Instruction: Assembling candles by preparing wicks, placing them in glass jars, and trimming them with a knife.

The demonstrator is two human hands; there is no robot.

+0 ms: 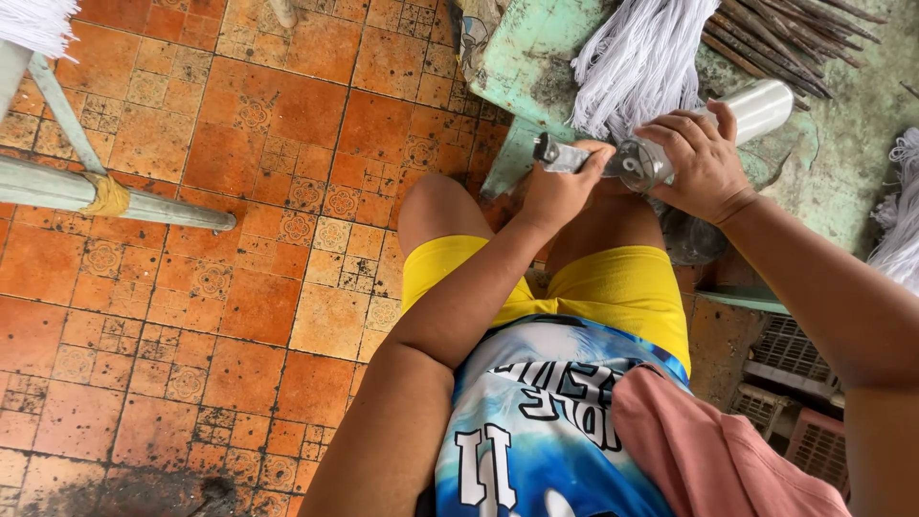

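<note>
Clear spool [728, 124] under right hand [697, 163] — gripped.

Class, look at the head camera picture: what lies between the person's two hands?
In the head view, a clear spool of thin line bridges the left hand and the right hand; both grips close on it, leaving no bare gap.

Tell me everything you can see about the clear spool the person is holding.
The spool is a pale cylinder that looks wound with clear, glossy line, with a transparent round end flange facing the person. It lies roughly level, tilted up toward the right, over the worn green table beside a bundle of white strands. The right hand wraps over its near end; the left hand holds a small grey metal tool close to that end.
</note>
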